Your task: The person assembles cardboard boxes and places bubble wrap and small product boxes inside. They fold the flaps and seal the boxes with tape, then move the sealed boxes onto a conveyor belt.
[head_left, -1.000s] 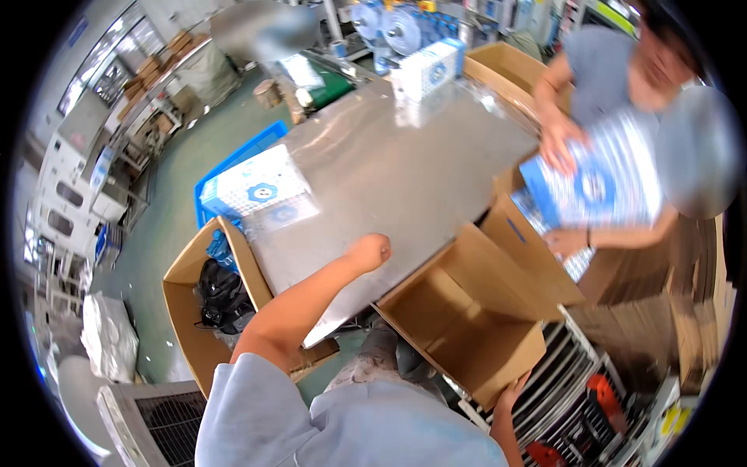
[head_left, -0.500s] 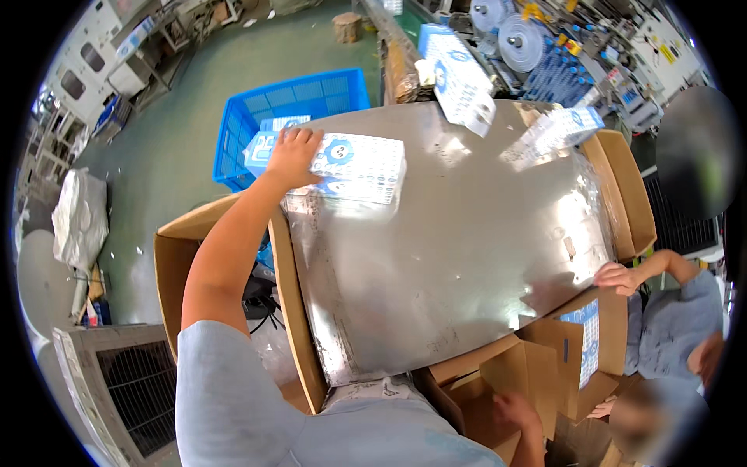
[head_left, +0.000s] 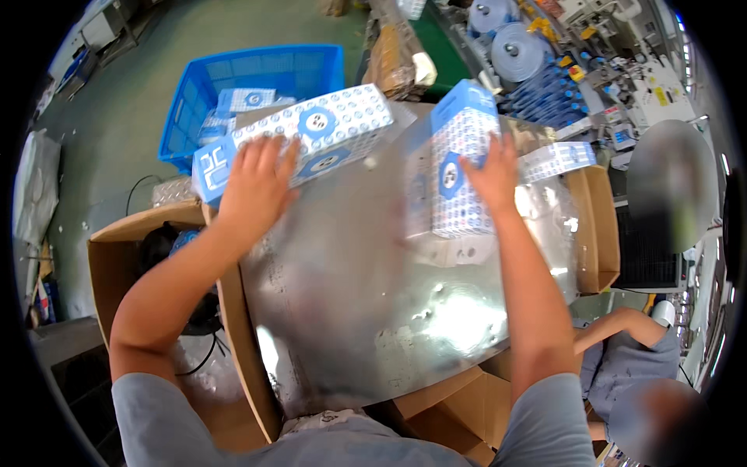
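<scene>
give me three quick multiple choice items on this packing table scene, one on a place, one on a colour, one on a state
1. Where is the blue crate?
A. on the floor beyond the metal table's far left corner
B. on the table between the hands
C. under the right arm

2. What colours are the pack under the left hand?
A. red and black
B. blue and white
C. plain brown

3. How does the pack at the right hand stand?
A. crushed flat
B. hanging off the table edge
C. on end, the hand against its side

Answers: 1 A, the crate sits on the green floor past the table. 2 B, it is white with blue print and blue ends. 3 C, it rises tall on the tabletop.
</scene>
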Motion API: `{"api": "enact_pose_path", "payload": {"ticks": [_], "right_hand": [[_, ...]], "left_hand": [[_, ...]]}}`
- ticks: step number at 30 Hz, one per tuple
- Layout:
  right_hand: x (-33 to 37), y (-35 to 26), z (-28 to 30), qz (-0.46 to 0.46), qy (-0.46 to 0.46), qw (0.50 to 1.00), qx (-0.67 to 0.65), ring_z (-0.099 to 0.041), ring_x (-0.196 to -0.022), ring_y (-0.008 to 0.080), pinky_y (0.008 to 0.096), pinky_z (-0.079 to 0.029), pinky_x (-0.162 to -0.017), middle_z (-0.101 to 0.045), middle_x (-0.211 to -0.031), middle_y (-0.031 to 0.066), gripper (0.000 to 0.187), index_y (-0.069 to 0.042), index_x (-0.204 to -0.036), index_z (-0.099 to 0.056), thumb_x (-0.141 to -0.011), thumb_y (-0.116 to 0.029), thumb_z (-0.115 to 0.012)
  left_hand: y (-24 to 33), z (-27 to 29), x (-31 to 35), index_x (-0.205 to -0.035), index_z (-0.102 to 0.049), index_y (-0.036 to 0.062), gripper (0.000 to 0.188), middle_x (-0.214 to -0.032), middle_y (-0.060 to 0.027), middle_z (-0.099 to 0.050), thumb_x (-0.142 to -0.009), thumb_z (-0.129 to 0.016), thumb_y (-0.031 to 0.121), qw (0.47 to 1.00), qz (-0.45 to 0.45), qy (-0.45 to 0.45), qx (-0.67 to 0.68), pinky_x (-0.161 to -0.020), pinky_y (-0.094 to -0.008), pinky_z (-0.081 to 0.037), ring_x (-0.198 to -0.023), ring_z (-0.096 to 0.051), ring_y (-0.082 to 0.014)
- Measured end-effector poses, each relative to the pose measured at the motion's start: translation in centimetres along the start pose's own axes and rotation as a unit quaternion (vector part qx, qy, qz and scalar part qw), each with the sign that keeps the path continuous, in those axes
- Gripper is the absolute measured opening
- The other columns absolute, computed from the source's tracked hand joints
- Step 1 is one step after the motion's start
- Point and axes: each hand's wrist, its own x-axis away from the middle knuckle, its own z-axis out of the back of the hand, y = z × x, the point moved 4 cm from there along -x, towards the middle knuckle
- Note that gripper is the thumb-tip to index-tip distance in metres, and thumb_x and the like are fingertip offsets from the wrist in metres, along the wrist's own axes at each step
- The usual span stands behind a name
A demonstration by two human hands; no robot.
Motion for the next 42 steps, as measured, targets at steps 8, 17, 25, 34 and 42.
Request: {"api": "enact_pose_path", "payload": {"ticks": [8, 17, 25, 34, 42], "right_hand": [[3.5, 1.6, -1.8, -0.130, -0.153, 0.975, -0.093, -0.055, -0.104, 0.0411, 0.0427, -0.045, -0.090, -0.049, -0.114, 0.0256, 0.097, -0.025, -0.152, -0.018, -0.073, -0.041, -0.073], [24.5, 0.0, 10.3, -0.029, -0.158, 0.975, -0.156, -0.055, -0.097, 0.0354, 0.0413, -0.047, -0.081, -0.052, -0.109, 0.0176, 0.098, -0.018, -0.147, -0.034, -0.062, -0.015, -0.082], [33.3, 4.1, 18.4, 0.002, -0.030, 0.953, -0.303, -0.055, -0.105, 0.0371, 0.0408, -0.045, -0.089, -0.054, -0.117, 0.0209, 0.091, -0.001, -0.140, -0.039, -0.060, -0.011, -0.080], [55.3, 12.8, 32.7, -0.246, 0.169, 0.867, -0.398, -0.054, -0.106, 0.0262, 0.0362, -0.042, -0.092, -0.054, -0.116, 0.0151, 0.075, 0.002, -0.128, -0.047, -0.063, -0.012, -0.082], [65.9, 13.4, 28.4, -0.298, -0.093, 0.925, -0.216, -0.054, -0.099, 0.0377, 0.0450, -0.043, -0.085, -0.056, -0.106, 0.0170, 0.072, -0.002, -0.128, -0.048, -0.059, -0.005, -0.070]], "left_hand": [[3.7, -4.8, 15.7, -0.140, -0.032, -0.0034, 0.063, -0.144, -0.0263, -0.032, -0.084, -0.056, 0.012, 0.926, 0.108, -0.347, -0.096, -0.103, -0.0423, -0.041, -0.128, -0.041, -0.0404], [6.3, -2.5, 15.1, -0.124, -0.050, 0.0080, 0.053, -0.114, -0.0144, -0.061, -0.075, -0.051, -0.011, 0.907, 0.205, -0.150, 0.336, -0.081, -0.0368, -0.051, -0.092, -0.063, -0.0361], [15.7, 6.2, 10.0, -0.131, -0.049, 0.0077, 0.047, -0.130, -0.0089, -0.057, -0.087, -0.050, -0.012, 0.384, 0.275, -0.121, 0.873, -0.091, -0.0350, -0.053, -0.114, -0.059, -0.0259], [29.2, 15.2, 7.2, -0.125, -0.051, 0.0060, 0.043, -0.129, -0.0132, -0.056, -0.085, -0.058, -0.009, 0.420, 0.155, -0.194, 0.873, -0.095, -0.0394, -0.051, -0.112, -0.060, -0.0258], [41.5, 11.2, 10.4, -0.099, -0.059, 0.0067, 0.010, -0.082, -0.0023, -0.061, -0.090, -0.063, 0.007, 0.480, 0.169, -0.325, 0.797, -0.066, -0.0281, -0.055, -0.071, -0.062, -0.0129]]}}
